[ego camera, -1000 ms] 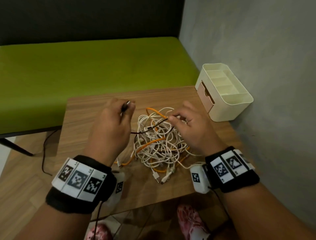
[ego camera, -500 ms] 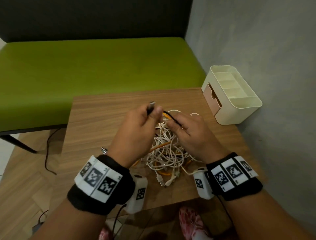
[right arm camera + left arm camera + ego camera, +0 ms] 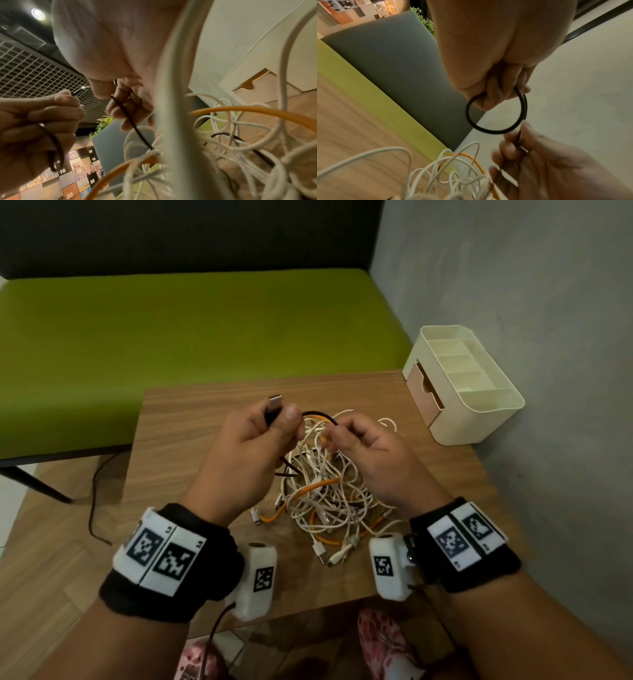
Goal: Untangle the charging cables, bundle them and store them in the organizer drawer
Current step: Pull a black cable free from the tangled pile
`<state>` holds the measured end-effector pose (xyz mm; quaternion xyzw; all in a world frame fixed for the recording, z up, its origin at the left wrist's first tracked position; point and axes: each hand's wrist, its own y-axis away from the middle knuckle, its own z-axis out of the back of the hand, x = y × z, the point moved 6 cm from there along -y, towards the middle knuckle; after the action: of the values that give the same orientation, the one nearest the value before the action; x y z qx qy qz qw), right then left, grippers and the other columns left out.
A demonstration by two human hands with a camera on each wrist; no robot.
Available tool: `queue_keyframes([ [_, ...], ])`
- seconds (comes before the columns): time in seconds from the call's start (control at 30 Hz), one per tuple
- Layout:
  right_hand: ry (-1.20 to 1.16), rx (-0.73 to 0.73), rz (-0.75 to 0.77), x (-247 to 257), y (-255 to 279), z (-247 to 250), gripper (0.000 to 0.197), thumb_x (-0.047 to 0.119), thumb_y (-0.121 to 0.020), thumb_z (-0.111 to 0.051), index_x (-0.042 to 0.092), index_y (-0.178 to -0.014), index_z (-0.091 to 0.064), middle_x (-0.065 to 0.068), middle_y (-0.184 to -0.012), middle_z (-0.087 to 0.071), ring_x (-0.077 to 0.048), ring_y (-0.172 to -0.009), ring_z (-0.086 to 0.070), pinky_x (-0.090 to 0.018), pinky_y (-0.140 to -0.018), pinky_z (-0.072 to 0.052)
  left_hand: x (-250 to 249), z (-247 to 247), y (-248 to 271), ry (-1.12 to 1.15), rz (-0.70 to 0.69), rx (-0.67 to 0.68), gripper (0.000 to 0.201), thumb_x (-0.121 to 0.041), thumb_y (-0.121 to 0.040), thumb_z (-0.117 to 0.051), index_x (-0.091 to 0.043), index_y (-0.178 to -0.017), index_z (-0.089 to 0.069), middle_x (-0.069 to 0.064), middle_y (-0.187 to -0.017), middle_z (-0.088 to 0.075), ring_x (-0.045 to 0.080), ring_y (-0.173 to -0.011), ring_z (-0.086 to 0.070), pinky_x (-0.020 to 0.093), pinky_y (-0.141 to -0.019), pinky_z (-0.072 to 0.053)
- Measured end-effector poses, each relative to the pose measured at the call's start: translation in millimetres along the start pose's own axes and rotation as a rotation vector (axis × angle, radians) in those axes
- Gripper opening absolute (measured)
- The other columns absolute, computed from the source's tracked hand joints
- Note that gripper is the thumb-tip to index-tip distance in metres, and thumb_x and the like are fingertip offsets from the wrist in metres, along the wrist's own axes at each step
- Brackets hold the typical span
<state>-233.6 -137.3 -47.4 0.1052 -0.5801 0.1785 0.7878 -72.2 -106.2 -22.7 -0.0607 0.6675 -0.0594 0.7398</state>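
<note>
A tangle of white and orange charging cables (image 3: 325, 494) lies on the wooden table (image 3: 191, 446). My left hand (image 3: 260, 436) grips a black cable (image 3: 317, 415) near its USB plug (image 3: 275, 402), which sticks up past my thumb. In the left wrist view the black cable (image 3: 494, 129) forms a small loop under my curled fingers. My right hand (image 3: 352, 440) pinches the same black cable (image 3: 132, 124) a little further along, just above the tangle. The cream organizer (image 3: 493, 405) with a pink drawer (image 3: 424, 390) stands at the table's far right corner.
A green bench seat (image 3: 205, 330) runs behind the table. A grey wall (image 3: 531, 302) stands close on the right. A thin dark cord (image 3: 94, 501) hangs down at the table's left side. The wooden floor shows at the left.
Both hands have come together and risen over the tangle. The left hand has lifted the plug end higher, and the black cable now arcs in a short loop between the hands.
</note>
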Motion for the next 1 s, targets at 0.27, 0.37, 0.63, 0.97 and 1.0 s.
queue_keyframes([
  [0.27, 0.397, -0.084, 0.249, -1, -11, 3, 0.015, 0.023, -0.095, -0.063, 0.013, -0.088, -0.072, 0.004, -0.078, -0.059, -0.007, -0.075, -0.053, -0.023, -0.068, -0.042, -41, 6, 9, -0.600, -0.287, -0.258, 0.027, -0.027, -0.098, -0.050, -0.017, -0.115, -0.068, -0.007, -0.095, -0.064, 0.002, -0.077, -0.056, 0.015, -0.067, -0.041],
  [0.37, 0.464, -0.112, 0.376, 9, -9, -5, 0.016, 0.018, -0.092, -0.065, 0.005, -0.093, -0.074, 0.016, -0.075, -0.047, 0.003, -0.070, -0.045, -0.013, -0.067, -0.033, -24, -10, 5, -0.661, -0.159, -0.098, 0.027, -0.029, -0.097, -0.050, -0.019, -0.116, -0.067, -0.005, -0.094, -0.069, 0.016, -0.083, -0.062, 0.034, -0.071, -0.048],
  [0.63, 0.274, -0.174, 0.351, 38, -5, -3, 0.006, 0.021, -0.095, -0.065, 0.016, -0.093, -0.067, 0.011, -0.071, -0.054, -0.001, -0.064, -0.051, -0.012, -0.060, -0.040, -11, -13, 2, -0.614, -0.066, -0.009, 0.026, -0.033, -0.101, -0.047, -0.015, -0.086, -0.058, 0.000, -0.067, -0.059, 0.020, -0.061, -0.054, 0.044, -0.055, -0.041],
  [0.97, 0.256, -0.033, 0.072, -5, -9, -8, 0.024, 0.035, -0.103, -0.045, 0.021, -0.092, -0.061, 0.023, -0.069, -0.057, 0.004, -0.066, -0.053, -0.011, -0.059, -0.038, -37, 22, 10, -0.215, -0.106, -0.250, 0.031, -0.030, -0.103, -0.046, -0.021, -0.074, -0.056, -0.010, -0.059, -0.051, 0.010, -0.050, -0.040, 0.027, -0.047, -0.030],
  [1.0, 0.245, -0.078, 0.073, -6, -10, -3, 0.021, 0.031, -0.103, -0.048, 0.022, -0.093, -0.064, 0.023, -0.073, -0.059, 0.004, -0.071, -0.056, -0.012, -0.061, -0.040, -30, 25, 8, -0.351, -0.062, -0.235, 0.032, -0.028, -0.103, -0.046, -0.019, -0.074, -0.057, -0.008, -0.058, -0.050, 0.009, -0.049, -0.040, 0.027, -0.046, -0.030],
])
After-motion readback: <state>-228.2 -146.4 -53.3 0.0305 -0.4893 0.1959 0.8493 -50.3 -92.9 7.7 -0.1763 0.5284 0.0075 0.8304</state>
